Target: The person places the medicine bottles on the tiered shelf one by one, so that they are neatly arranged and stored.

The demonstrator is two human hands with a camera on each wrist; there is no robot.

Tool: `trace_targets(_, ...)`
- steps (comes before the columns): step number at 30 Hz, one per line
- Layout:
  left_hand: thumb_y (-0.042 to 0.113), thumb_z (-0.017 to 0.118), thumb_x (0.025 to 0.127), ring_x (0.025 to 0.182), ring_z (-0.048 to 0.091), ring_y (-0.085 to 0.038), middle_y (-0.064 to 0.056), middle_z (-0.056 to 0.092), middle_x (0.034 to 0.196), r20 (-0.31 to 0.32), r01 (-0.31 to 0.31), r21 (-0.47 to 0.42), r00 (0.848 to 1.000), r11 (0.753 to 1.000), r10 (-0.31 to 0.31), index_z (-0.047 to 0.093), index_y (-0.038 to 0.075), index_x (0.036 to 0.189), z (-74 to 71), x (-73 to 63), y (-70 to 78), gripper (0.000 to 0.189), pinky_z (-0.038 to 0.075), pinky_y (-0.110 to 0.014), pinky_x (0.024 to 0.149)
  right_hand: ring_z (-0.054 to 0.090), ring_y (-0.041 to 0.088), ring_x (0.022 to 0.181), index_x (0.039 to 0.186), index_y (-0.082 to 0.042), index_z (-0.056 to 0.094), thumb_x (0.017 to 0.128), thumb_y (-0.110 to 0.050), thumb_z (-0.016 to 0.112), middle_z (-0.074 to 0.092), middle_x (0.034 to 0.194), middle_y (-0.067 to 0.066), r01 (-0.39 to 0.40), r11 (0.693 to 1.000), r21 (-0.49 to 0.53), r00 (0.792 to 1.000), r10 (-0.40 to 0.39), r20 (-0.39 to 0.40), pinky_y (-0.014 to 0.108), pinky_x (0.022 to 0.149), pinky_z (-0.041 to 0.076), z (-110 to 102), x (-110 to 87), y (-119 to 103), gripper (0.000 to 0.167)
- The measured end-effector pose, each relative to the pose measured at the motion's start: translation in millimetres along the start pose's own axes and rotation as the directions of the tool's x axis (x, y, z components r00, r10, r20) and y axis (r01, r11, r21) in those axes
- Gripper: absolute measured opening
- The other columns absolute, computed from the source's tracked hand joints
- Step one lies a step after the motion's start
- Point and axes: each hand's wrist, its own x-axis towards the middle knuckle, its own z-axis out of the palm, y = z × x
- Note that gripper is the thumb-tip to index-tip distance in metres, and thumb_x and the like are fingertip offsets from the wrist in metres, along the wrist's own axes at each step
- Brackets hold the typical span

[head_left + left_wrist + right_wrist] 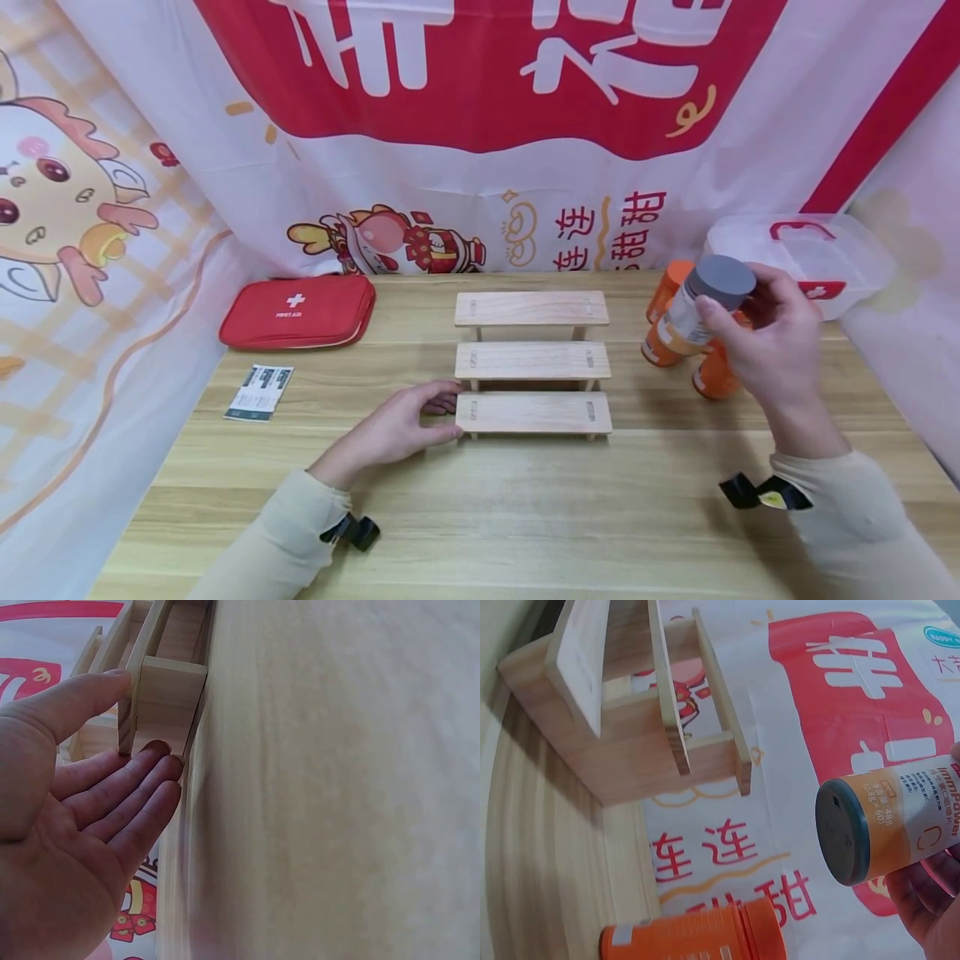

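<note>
"Grey-lidded bottle [684, 317]: where do we have it?"

"Right of the wooden stand [532, 360], up off the table [525, 517], tilted, just beside the orange bottles [716, 375]. Right hand [783, 346] grips it near the lid: thumb on the near side, other fingers behind, spread only as far as the bottle's girth."

"Left hand [401, 427]?"

"At the left end of the lowest step [534, 414]. We see fingers [124, 799] almost straight, thumb [82, 701] well away from them, so wide. Thumb tip meets the step's edge; fingertips lie by the end panel [169, 701]. Whether they press, we can't tell."

"Wrist views give us extra?"

"Right one: the bottle's dark base [836, 832], plus an orange-and-white label [904, 817] with a big C. Head view hides the base. Left one: the bare palm, turned away in head view."

"Head only?"

"Red first-aid pouch [296, 312], printed card [258, 393] just in front of it, clear box [858, 254] past the right hand. Orange bottles overlap, so we can't count them surely."
</note>
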Motion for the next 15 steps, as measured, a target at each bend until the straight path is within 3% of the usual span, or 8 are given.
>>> trace_targets(15,0.029,0.083,0.097,0.131,0.068,-0.029,-0.01,0.07,0.143,-0.008,0.005,0.009,1.0,1.0,-0.005,0.058,0.006,0.152,-0.1,-1.0,0.0,0.064,0.054,-0.052,0.117,0.061,0.012,0.116,0.145,-0.007,0.059,0.098,-0.016,0.079,0.063,0.13,-0.012,0.16,0.979,0.129,0.984,-0.168,0.059,0.011,0.099,0.052,43.0,9.9,-17.3,0.052)
